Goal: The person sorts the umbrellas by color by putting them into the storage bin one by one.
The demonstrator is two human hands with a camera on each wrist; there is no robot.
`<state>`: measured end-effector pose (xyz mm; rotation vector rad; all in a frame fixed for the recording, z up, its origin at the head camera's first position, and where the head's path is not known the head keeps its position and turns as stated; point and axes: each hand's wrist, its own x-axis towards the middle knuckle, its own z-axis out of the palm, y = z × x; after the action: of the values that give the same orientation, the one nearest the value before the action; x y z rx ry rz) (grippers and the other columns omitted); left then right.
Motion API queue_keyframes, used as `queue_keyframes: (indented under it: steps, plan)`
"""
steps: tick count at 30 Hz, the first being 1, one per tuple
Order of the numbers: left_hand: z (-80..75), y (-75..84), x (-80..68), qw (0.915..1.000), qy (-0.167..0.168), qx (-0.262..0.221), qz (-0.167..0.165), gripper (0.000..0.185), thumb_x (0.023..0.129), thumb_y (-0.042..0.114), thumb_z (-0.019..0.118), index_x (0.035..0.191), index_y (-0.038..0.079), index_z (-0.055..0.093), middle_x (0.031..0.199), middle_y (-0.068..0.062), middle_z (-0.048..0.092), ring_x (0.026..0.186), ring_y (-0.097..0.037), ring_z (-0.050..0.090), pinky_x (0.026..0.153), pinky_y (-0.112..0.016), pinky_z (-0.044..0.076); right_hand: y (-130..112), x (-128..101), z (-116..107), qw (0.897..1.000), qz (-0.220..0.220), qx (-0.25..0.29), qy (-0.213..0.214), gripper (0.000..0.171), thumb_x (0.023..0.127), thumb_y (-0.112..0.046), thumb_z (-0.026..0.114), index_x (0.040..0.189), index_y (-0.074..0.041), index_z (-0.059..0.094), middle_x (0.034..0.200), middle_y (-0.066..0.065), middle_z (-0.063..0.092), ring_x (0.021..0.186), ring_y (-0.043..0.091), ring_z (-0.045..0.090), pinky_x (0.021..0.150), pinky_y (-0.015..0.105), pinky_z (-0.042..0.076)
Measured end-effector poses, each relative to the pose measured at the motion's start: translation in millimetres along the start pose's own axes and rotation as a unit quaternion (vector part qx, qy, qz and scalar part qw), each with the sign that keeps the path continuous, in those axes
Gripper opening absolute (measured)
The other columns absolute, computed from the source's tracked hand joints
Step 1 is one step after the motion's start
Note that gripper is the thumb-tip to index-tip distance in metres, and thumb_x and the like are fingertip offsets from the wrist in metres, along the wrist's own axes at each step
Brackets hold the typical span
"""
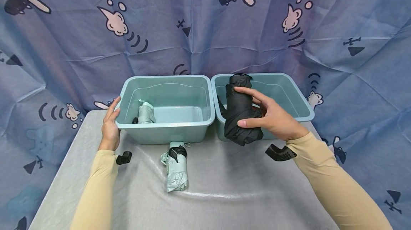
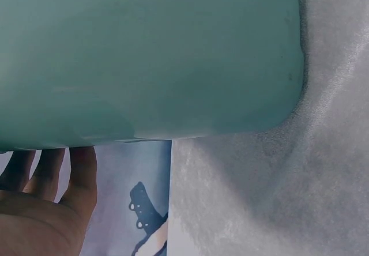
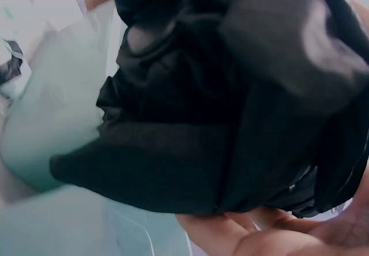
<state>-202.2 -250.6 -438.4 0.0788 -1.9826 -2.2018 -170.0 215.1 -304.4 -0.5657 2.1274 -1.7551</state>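
Note:
A folded black umbrella (image 1: 240, 108) is gripped in my right hand (image 1: 273, 115), with the thumb near its lower end and the fingers across its upper part. It overlaps the front of the right green bin (image 1: 302, 119) in the head view, and its dark cloth fills much of the right wrist view. My left hand (image 1: 110, 130) rests against the left side of the left green bin (image 1: 167, 126), its fingers extended up to the rim. Inside that bin, a rolled light-green umbrella (image 1: 146, 113) leans at the left, its lower part hidden by the front wall.
A folded light-green umbrella (image 1: 177, 173) with a black band lies on the grey-covered table (image 1: 224, 194), just in front of the left bin. The two bins stand side by side. A blue patterned curtain (image 1: 199, 26) hangs close behind them.

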Motion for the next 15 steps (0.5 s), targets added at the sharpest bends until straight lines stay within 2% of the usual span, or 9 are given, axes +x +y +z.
queue_keyframes:
  steps: [4, 9, 15]
  plan:
    - [0.3, -0.7, -0.1, 1.0000, 0.001, -0.003, -0.003, 0.052, 0.110, 0.020, 0.029, 0.162, 0.021, 0.029, 0.167, 0.000, 0.020, 0.147, -0.021, 0.026, 0.118, -0.041, 0.024, -2.2, 9.8, -17.2, 1.000, 0.014, -0.003, 0.012, 0.087, 0.087, 0.003, 0.077, 0.157, -0.030, 0.039, 0.146, 0.015, 0.043, 0.122, 0.035, 0.055, 0.089, 0.045, 0.056]
    - [0.5, -0.6, -0.2, 1.0000, 0.001, -0.002, 0.000, 0.052, 0.110, 0.020, 0.028, 0.162, 0.020, 0.029, 0.166, -0.002, 0.021, 0.147, -0.022, 0.027, 0.118, -0.044, 0.024, -3.1, 22.9, -37.7, 0.999, 0.038, -0.031, 0.024, 0.084, 0.087, 0.000, 0.079, 0.155, -0.033, 0.042, 0.146, 0.014, 0.044, 0.119, 0.034, 0.058, 0.090, 0.042, 0.055]
    - [0.9, -0.2, 0.4, 1.0000, 0.004, -0.003, 0.001, 0.052, 0.110, 0.019, 0.029, 0.162, 0.019, 0.029, 0.167, -0.001, 0.021, 0.147, -0.021, 0.026, 0.118, -0.041, 0.024, 3.7, 44.1, -58.9, 0.997, 0.068, -0.025, 0.025, 0.084, 0.087, 0.003, 0.078, 0.156, -0.029, 0.042, 0.148, 0.014, 0.037, 0.121, 0.034, 0.054, 0.090, 0.037, 0.055]
